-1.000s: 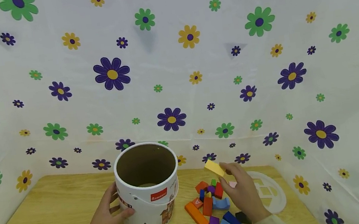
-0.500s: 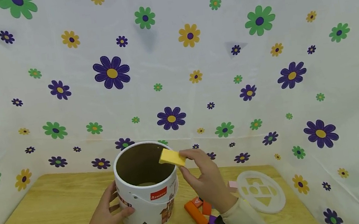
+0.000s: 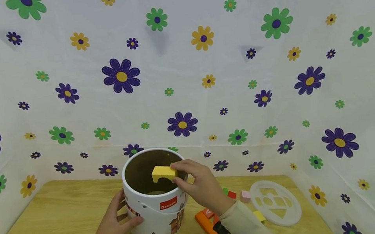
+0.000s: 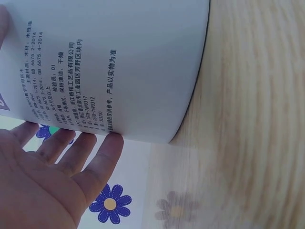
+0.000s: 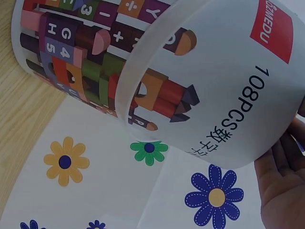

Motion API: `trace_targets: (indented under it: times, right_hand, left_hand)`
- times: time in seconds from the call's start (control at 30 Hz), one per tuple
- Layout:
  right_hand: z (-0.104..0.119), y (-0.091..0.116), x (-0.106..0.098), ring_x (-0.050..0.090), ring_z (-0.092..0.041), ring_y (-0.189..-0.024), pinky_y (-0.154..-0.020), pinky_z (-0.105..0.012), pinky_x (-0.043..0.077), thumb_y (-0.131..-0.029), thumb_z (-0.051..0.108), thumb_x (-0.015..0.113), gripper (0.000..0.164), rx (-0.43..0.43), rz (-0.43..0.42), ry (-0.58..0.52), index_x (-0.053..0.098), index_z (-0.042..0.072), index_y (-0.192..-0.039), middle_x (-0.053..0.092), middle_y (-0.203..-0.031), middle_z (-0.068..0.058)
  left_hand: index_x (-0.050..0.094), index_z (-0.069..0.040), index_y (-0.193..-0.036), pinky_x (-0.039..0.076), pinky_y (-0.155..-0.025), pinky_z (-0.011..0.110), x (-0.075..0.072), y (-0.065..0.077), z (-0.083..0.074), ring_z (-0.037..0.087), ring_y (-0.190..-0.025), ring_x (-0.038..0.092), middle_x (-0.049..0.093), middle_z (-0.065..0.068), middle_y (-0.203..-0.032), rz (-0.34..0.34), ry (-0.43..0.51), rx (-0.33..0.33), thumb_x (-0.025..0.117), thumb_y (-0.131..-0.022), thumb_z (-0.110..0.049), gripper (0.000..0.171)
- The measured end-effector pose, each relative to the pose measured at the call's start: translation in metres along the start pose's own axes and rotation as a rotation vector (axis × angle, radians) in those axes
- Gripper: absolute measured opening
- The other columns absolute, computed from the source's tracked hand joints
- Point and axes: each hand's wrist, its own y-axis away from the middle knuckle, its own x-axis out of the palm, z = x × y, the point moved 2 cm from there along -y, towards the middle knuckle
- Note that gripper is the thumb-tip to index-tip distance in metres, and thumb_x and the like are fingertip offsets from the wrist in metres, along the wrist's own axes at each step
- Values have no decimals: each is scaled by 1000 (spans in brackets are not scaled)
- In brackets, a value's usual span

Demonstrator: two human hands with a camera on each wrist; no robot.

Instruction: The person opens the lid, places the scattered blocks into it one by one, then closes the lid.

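Note:
A white toy-block bucket (image 3: 159, 225) with printed pictures stands upright on the wooden table. My left hand (image 3: 111, 228) holds its left side, thumb on the front; in the left wrist view, the fingertips (image 4: 112, 140) touch the wall beside printed text. Between thumb and fingers, my right hand (image 3: 201, 186) pinches a yellow arch block (image 3: 160, 172) over the bucket's open mouth, at the right of the rim. In the right wrist view, this hand (image 5: 286, 183) shows at the bucket's top edge, while the block is hidden there. The bucket's handle (image 5: 143, 52) hangs down its side.
Right of the bucket lie loose blocks, partly hidden by the right arm: an orange bar (image 3: 205, 227), a pink block (image 3: 245, 196), a yellow one (image 3: 259, 216) and several others. Beyond them lies a white lid (image 3: 295, 203) with shaped holes. Flowered cloth (image 3: 184, 93) hangs behind the table.
My right hand has carried the yellow arch block leftward from above the loose blocks to over the bucket's mouth and turned it. The left hand stays on the bucket.

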Motion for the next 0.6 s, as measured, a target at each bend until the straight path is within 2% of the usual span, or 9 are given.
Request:
trace_targets:
  times: [0.17, 0.33, 0.5, 0.6]
  right_hand:
    - [-1, 1, -2, 66, -11, -110, -95, -29, 59, -98, 13, 72, 33, -9, 48, 26, 71, 12, -131, 69, -132, 3]
    - [-5, 8, -8, 63, -15, -124, -104, -36, 56, -99, 12, 70, 28, -83, 45, 37, 73, 12, -127, 68, -133, 4]
    - [-19, 31, -25, 63, -19, -123, -105, -42, 55, -97, 7, 72, 29, -152, 30, 45, 72, 13, -125, 68, -130, 1]
    - [-33, 52, -38, 63, -17, -123, -104, -43, 56, -96, 9, 74, 34, -92, 55, 104, 70, 16, -129, 66, -131, 5]
  left_hand:
    - [12, -18, -165, 45, -111, 60, -1, -1, 1, 48, -150, 29, 22, 18, -168, 2, -12, 18, 81, -89, -44, 106]
    - [11, -18, -166, 45, -111, 60, -1, -2, 3, 47, -150, 30, 22, 18, -168, 4, -7, 11, 82, -88, -43, 108]
    - [10, -17, -166, 46, -111, 60, 1, -1, 2, 47, -149, 30, 22, 18, -168, 8, -3, 13, 81, -89, -42, 108]
    - [9, -17, -166, 46, -111, 60, 1, 0, 2, 48, -149, 30, 22, 19, -168, 5, -10, 21, 80, -90, -41, 107]
